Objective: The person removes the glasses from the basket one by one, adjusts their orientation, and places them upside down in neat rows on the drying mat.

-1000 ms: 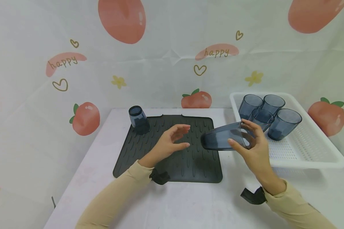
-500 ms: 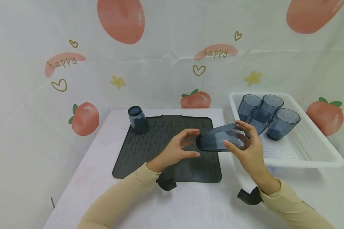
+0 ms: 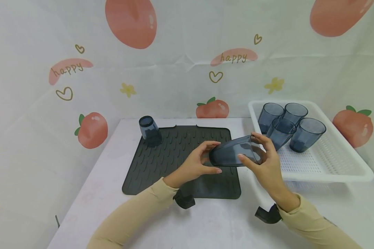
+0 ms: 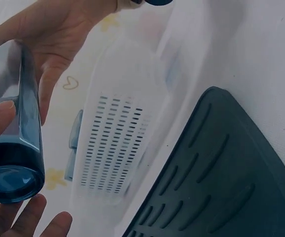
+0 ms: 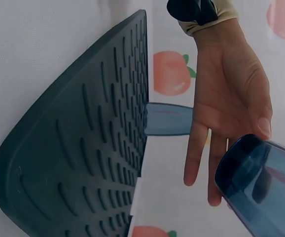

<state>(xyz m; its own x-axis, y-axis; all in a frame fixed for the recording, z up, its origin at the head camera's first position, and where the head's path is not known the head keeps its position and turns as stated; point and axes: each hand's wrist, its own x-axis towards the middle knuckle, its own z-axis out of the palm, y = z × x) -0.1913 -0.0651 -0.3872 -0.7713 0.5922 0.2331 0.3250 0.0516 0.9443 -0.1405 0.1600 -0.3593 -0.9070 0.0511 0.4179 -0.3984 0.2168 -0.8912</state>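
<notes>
My right hand holds a blue-tinted drinking glass near its rim, thumb on the near side. The glass lies tilted nearly sideways in the air, its dark base pointing left. Around that base my left hand is spread, thumb below and fingers above and behind. In the right wrist view the left hand shows a flat palm and fairly straight fingers beside the base; whether it touches firmly is unclear. Beneath is a black ridged drying mat. Another blue glass stands upside down at its far left corner.
A white perforated basket stands at the right, with several blue glasses upright or leaning in its far left part. White table surface lies in front of the mat. A printed cloth hangs behind the table.
The right hand has carried the glass slightly left and down, away from the basket. My left hand has moved right, so that its fingers now surround the glass's base.
</notes>
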